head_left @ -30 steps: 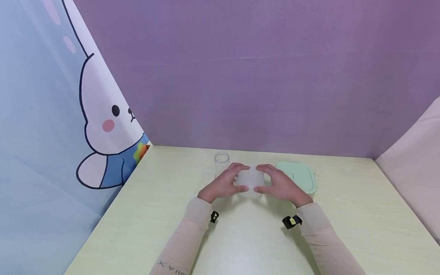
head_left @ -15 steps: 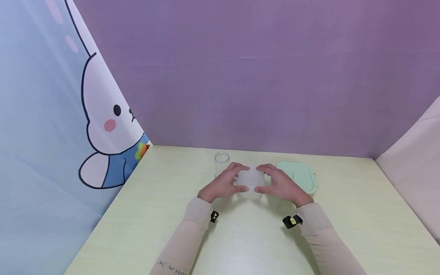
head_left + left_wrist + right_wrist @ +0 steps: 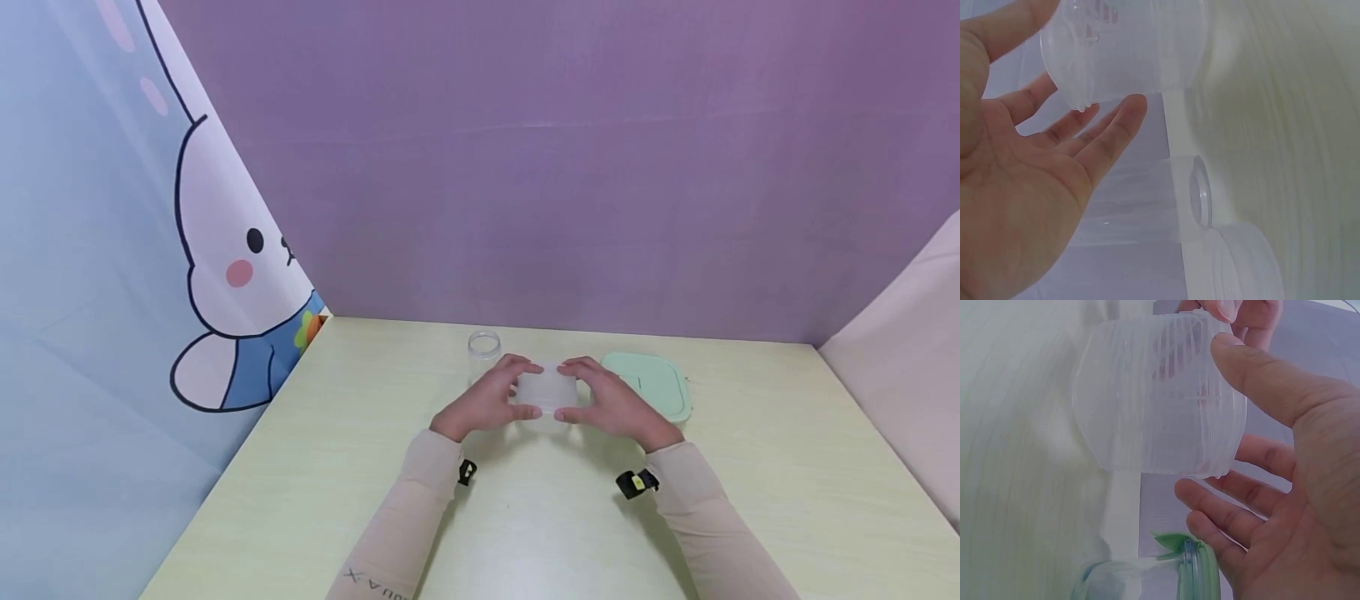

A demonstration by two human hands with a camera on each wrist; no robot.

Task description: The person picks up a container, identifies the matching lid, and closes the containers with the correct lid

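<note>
**Both hands cradle a ribbed plastic tub above the table**

While the sleeved forearms reach in from the near edge, the left hand (image 3: 487, 402) and right hand (image 3: 617, 406) meet round a translucent tub (image 3: 547, 389), held just above the pale wood-grain table (image 3: 750, 467). Each hand pinches it between thumb and curled fingers from its own side, a two-sided grip that likely keeps the thin, flexible wall from buckling. The tub is round, frosted and ribbed with fine ridges. Just beyond the left hand stands a small clear jar (image 3: 483, 352), upright and open-mouthed. Behind the right hand lies a mint-green lidded box (image 3: 656, 385) with rounded corners, flat on the table before the purple backdrop (image 3: 570, 167).
</note>
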